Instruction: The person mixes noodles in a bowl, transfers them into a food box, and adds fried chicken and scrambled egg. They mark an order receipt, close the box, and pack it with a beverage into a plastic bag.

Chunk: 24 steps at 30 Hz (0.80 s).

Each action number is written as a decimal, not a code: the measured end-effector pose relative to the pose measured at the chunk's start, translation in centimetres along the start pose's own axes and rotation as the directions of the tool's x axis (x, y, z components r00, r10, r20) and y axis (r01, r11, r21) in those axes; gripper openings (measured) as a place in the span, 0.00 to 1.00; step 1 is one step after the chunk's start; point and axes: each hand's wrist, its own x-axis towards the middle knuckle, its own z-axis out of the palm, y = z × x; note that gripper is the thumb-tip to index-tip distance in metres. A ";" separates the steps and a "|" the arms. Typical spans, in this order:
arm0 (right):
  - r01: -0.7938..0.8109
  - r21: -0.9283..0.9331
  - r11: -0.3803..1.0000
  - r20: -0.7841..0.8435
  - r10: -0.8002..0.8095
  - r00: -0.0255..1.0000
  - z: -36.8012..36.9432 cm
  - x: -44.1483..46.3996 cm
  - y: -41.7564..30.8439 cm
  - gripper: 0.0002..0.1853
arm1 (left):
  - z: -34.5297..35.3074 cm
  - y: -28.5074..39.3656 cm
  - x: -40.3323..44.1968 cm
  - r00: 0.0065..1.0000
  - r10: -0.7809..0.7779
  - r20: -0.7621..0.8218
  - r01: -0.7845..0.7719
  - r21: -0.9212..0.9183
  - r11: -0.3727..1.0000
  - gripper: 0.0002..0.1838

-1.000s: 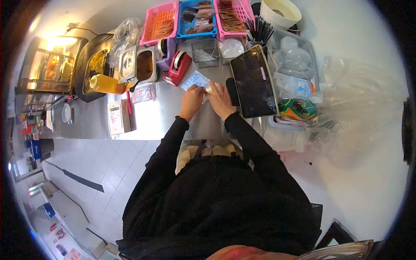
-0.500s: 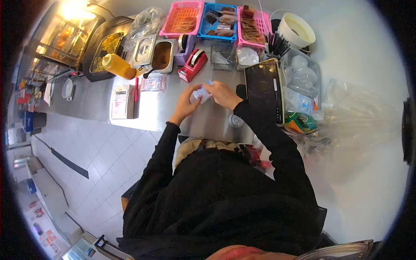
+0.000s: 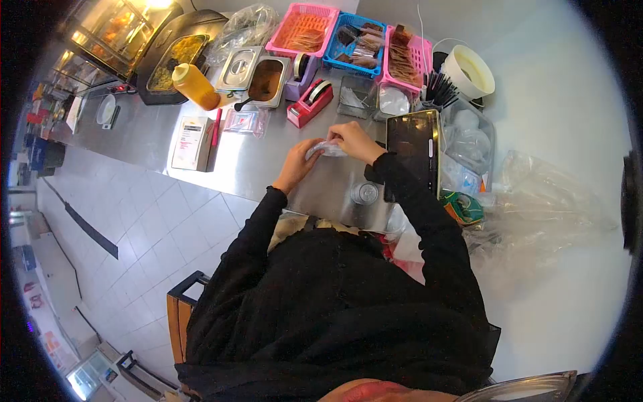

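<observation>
Between my two hands, above the steel counter (image 3: 268, 175), is a small clear plastic bag (image 3: 326, 149). My left hand (image 3: 299, 163) has its fingers closed on the bag's left side. At the other end, my right hand (image 3: 355, 142) pinches the bag's upper right edge. What lies inside the bag, if anything, is too small to tell. A small clear round container (image 3: 364, 193) stands on the counter below my right wrist. Just beyond my hands sits a red tape dispenser (image 3: 310, 104).
A tablet (image 3: 412, 151) stands right of my hands. Behind are a pink basket (image 3: 303, 30), a blue basket (image 3: 353, 43) and a steel pan of sauce (image 3: 268, 82). Further left are a yellow squeeze bottle (image 3: 195, 87) and a white box (image 3: 192, 143).
My hands have shifted slightly, and the bag is now stretched flatter between them. The right fingers have moved along its upper edge. The whole view has turned a little.
</observation>
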 end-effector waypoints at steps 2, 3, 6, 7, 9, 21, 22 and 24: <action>-0.026 0.025 0.999 -0.018 0.027 0.999 -0.2 0.2 -0.7 0.07 | -0.3 0.5 0.3 1.000 -0.017 -0.007 0.016 -0.025 1.000 0.16; -0.041 0.051 0.998 -0.026 0.042 0.999 -0.4 0.2 -1.0 0.07 | -0.2 0.9 0.5 0.998 -0.006 -0.060 0.003 -0.057 0.998 0.16; 0.044 -0.012 0.999 -0.071 -0.044 0.996 -0.6 0.2 -2.0 0.07 | 0.6 1.5 0.9 0.988 0.008 -0.153 -0.022 -0.089 0.996 0.14; 0.092 -0.060 0.994 -0.087 -0.097 0.991 -0.7 0.3 -2.4 0.07 | 0.8 1.3 1.0 0.990 0.009 -0.142 -0.018 -0.059 0.998 0.14; 0.103 -0.068 0.992 -0.089 -0.108 0.990 -1.5 0.1 -3.1 0.06 | 1.2 0.9 1.4 0.990 0.014 -0.139 -0.016 -0.013 1.000 0.13; 0.049 0.036 0.998 -0.107 -0.045 0.993 -2.6 -1.3 -3.2 0.07 | 4.0 2.6 3.4 0.975 0.054 -0.214 -0.076 -0.095 0.993 0.13; -0.011 0.087 0.996 -0.078 0.018 0.997 -2.9 -1.4 -3.3 0.08 | 4.1 2.5 3.4 0.982 0.069 -0.177 -0.075 -0.024 0.997 0.13; -0.139 0.212 0.967 -0.011 0.145 0.989 -3.4 -1.7 -1.9 0.08 | 4.1 2.1 3.3 0.991 0.095 -0.096 -0.086 0.088 0.992 0.13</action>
